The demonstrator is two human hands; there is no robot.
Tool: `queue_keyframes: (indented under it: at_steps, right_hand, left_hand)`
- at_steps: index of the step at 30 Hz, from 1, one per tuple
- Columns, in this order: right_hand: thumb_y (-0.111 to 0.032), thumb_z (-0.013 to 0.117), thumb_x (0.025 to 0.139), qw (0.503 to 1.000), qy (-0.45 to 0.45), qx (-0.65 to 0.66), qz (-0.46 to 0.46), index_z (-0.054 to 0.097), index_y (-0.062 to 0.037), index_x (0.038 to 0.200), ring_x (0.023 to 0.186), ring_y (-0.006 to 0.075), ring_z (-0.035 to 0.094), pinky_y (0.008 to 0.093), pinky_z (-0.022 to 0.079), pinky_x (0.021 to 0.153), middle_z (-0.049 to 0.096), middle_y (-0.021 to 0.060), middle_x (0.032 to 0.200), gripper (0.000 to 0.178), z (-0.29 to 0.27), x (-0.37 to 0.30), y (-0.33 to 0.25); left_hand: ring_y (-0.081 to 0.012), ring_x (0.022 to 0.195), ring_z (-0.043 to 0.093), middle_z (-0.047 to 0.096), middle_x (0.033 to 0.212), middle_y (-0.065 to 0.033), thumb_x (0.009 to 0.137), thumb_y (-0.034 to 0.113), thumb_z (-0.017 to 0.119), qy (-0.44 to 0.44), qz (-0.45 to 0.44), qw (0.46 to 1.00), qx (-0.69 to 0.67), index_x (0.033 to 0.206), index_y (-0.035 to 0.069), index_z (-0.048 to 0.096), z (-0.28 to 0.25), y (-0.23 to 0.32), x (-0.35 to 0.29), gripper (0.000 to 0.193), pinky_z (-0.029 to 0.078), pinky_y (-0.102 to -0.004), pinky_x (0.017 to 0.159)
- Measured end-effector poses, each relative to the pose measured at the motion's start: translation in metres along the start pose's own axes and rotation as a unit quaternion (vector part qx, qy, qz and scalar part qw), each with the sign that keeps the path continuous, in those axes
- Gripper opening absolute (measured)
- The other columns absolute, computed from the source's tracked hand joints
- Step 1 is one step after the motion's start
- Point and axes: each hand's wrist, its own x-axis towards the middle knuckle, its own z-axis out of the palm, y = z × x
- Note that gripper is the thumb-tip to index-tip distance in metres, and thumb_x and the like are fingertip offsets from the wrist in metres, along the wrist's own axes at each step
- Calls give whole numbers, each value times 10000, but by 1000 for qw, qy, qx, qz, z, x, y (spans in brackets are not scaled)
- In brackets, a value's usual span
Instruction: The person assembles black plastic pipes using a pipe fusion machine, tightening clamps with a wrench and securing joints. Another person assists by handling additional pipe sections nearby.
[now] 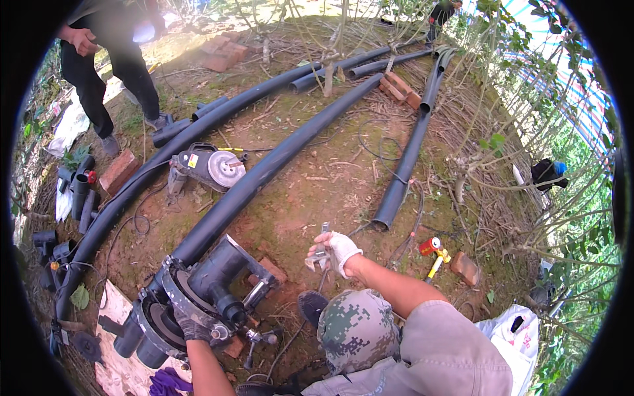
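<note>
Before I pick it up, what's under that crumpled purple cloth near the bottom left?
A pale, flat, wood-like board shows beside the purple cloth and seems to run beneath it; anything else there is covered.

The left hand (193,328) wears a plain, dull grey work glove (195,333), its fingertips hidden at the grip. Just behind the grip, the glove ends around the wrist; farther back, the forearm (207,371) is bare.

A head-worn fisheye looks down over the ground (297,211).
</note>
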Motion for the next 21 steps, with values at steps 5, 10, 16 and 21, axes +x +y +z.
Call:
queue_keyframes:
  at_steps: [5,10,16,21]
  right_hand:
    - [-132,645,946,979,-195,-33,54,554,-90,1185,1187,307,632,450,523,940,677,177,1211,259,25,-7,3]
    - [-229,745,904,924,-90,-367,-61,605,-39,867,633,144,656,339,496,535,638,38,688,239,28,-1,51]
    - [-311,670,959,787,-85,-596,-130,608,-53,946,705,225,649,365,517,652,646,107,756,266,23,-3,57]
    - [-373,603,969,669,-114,-711,-182,653,-76,1068,928,426,652,464,521,841,671,212,937,318,27,-10,54]
  left_hand:
    - [-281,1115,580,630,1223,-102,971,393,500,10,-1,1000,-28,1285,73,579,4,-5,4,455,442,-370,994]
    - [-278,1097,580,631,1207,-101,980,385,491,16,0,998,-56,1273,73,583,11,-3,6,438,446,-367,981]
    - [-274,1076,581,633,1187,-99,991,375,480,30,-6,997,-77,1259,72,588,14,-9,6,419,452,-364,965]
    - [-270,1059,582,634,1170,-98,1000,367,470,39,-10,995,-95,1247,71,592,21,-12,7,405,456,-361,952]
